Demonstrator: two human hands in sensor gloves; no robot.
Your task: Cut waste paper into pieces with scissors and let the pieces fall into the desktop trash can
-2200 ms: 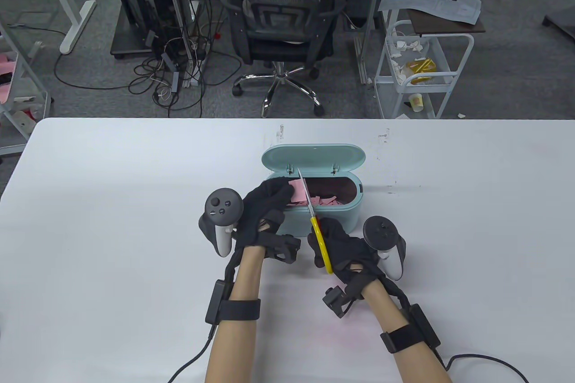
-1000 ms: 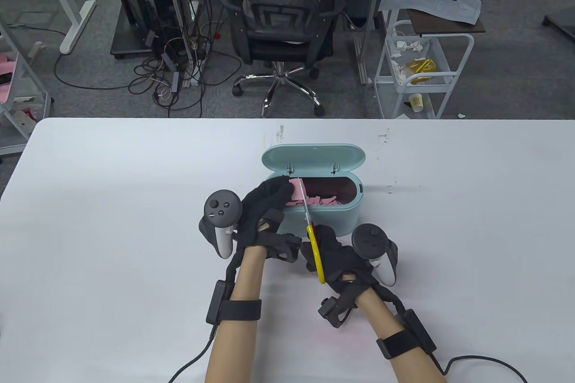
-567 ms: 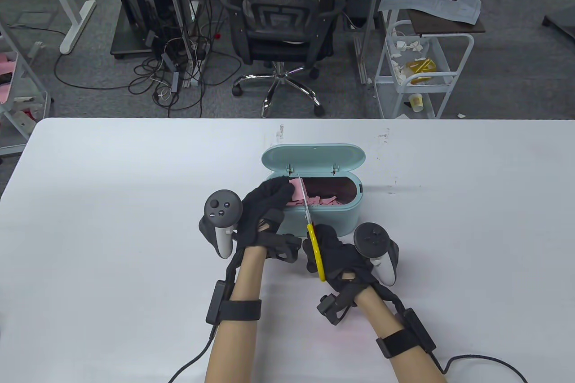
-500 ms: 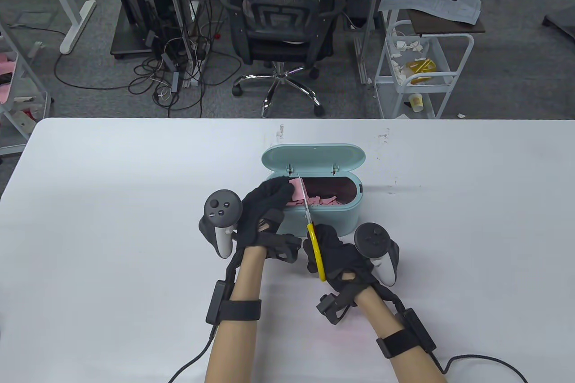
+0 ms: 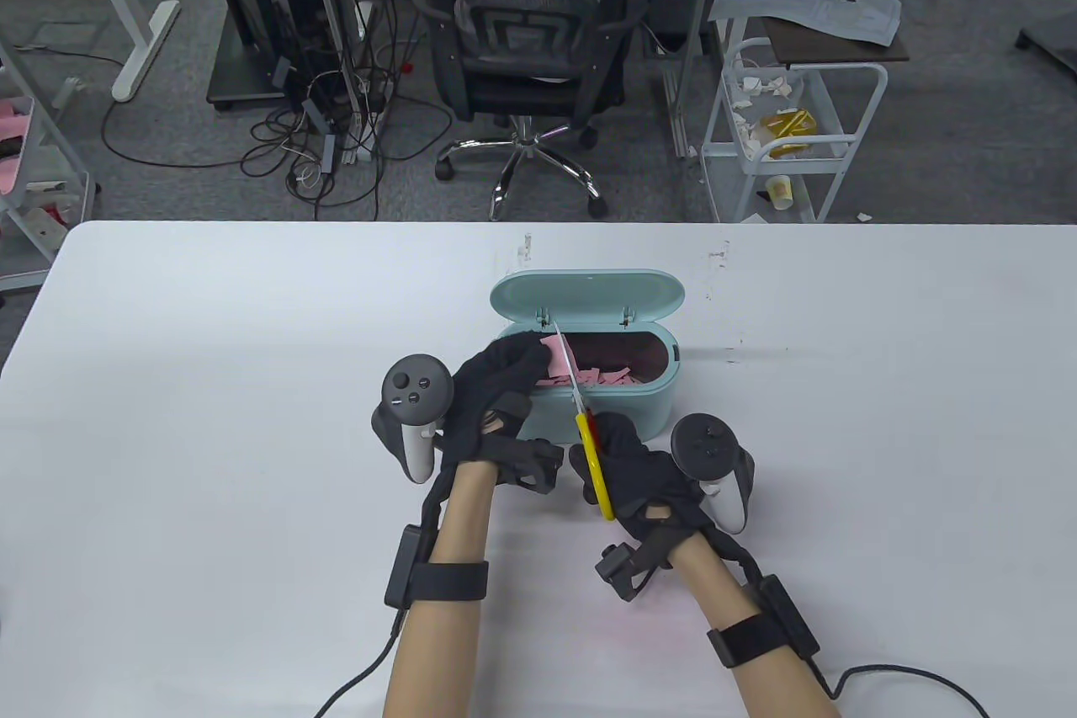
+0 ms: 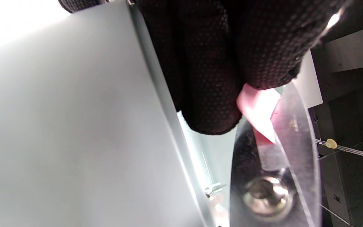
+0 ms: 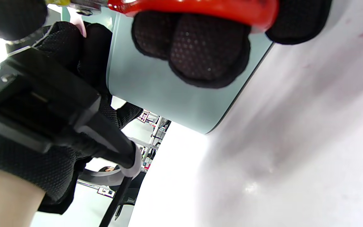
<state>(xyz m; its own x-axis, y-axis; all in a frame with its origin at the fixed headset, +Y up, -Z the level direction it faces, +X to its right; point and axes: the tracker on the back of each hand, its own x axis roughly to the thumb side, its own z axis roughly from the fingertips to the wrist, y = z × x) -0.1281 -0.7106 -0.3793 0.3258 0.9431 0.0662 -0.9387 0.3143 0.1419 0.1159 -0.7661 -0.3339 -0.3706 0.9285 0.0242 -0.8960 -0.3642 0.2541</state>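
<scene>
Near the middle of the table: the mint-green trash can (image 5: 627, 406) stood with its lid (image 5: 586, 295) swung up on the far side.
Contents: pink paper scraps (image 5: 602, 377) lay heaped inside the can, mostly toward its near-left part; the far-right interior was dark and its bottom could not be made out.
Paper: a small pink piece of paper (image 5: 555, 354) was held over the can's left end, pinched between fingertips of the left hand (image 5: 496, 394); in the left wrist view the paper (image 6: 258, 112) poked out below the gloved fingers (image 6: 213, 94).
Scissors: the scissors (image 5: 580, 406) pointed away from the person, blades reaching across the can's opening beside the paper, which sat between the parted blades in the left wrist view.
Right hand: the right hand (image 5: 644, 474) gripped the scissor handles, fingers curled through a red loop (image 7: 197, 8) in the right wrist view; one handle looked yellow from above.
Hidden: most of the paper was covered by the left glove, and the handles by the right glove.
Edges and room: the table (image 5: 210, 432) stretched bare to the left and right of the hands, and the can stood well back from every table edge.
</scene>
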